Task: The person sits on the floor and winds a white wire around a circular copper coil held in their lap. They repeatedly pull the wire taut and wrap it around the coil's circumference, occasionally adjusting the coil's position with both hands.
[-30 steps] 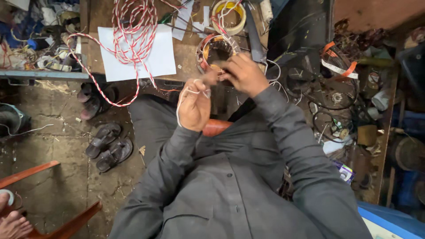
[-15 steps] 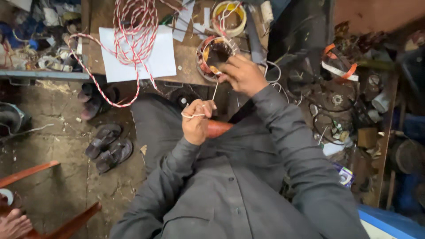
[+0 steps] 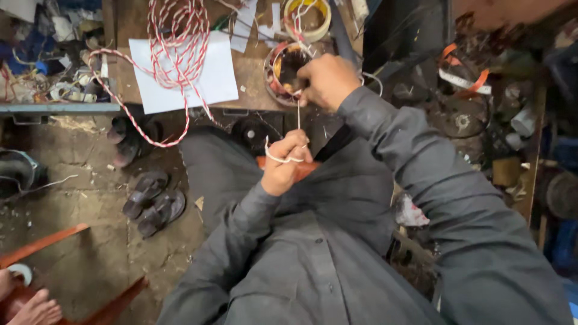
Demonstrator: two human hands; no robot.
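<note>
Left hand [image 3: 288,164] clenched on thin white cord [image 3: 297,123]; right hand [image 3: 327,79] pinches cord's top at round copper-wound motor stator [image 3: 288,72], cord taut between hands.

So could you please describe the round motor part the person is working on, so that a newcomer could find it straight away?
Start at the wooden bench along the top. On its near edge, right of the white paper sheet, sits the ring-shaped stator, with the right hand against it. Unlike the yellow tape roll behind it, it is wound with coppery coils.

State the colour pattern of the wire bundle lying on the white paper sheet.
Red and white twisted wire bundle, clearest in the head view.
</note>
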